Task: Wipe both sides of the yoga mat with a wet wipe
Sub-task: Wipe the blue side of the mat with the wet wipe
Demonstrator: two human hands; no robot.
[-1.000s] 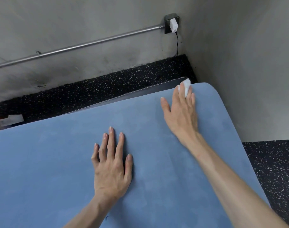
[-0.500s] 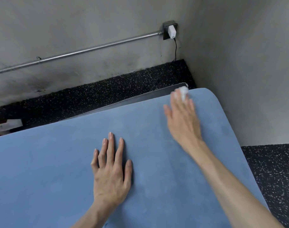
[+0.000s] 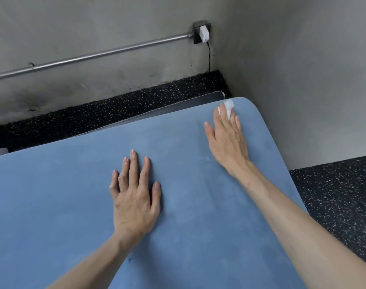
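Head view: since the earlier frame the right hand (image 3: 226, 140) is sliding the wet wipe (image 3: 228, 106) toward the far rounded corner of the blue yoga mat (image 3: 52, 195); its fingers are lying nearly straight, pressing the wipe flat; the left hand (image 3: 134, 197), fingers spread wide, is bracing mid-mat on the speckled floor (image 3: 334, 195); upper-side wiping is in hand; next, presumably, sweeping back along unwiped strips before flipping.

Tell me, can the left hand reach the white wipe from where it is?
Probably yes. The left hand lies flat on the blue mat, with only bare mat between it and the wipe under the right hand near the far corner.
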